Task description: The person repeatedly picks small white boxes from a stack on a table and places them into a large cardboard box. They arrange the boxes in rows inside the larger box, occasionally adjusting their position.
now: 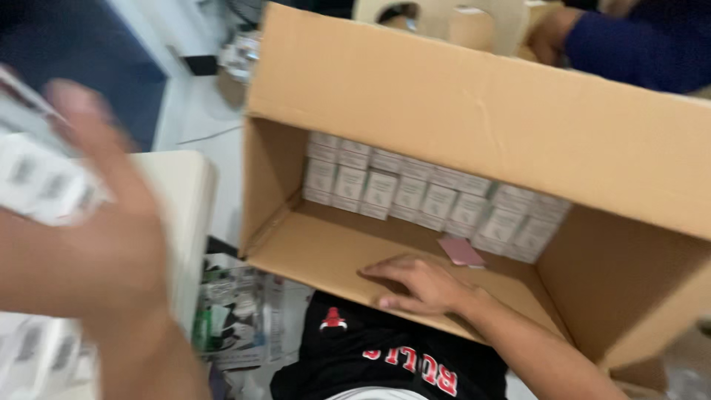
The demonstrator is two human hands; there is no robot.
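Note:
A large open cardboard box (474, 111) lies tilted toward me. A row of small white cartons (429, 194) is stacked along its far inner wall. A pink card (461, 250) lies in front of them. My right hand (418, 285) rests flat, palm down, on the box's inner panel near the front edge and holds nothing. My left hand (111, 244) is raised at the left, heavily blurred, against a stack of small white cartons (37, 185). Whether it grips them is unclear.
A white tabletop (185, 192) stands left of the box. Printed paper and packaging (237, 311) lie on the floor below it. My black shorts (370, 355) show under the box. Another person's hand (548, 37) and dark blue sleeve are behind the box at the top right.

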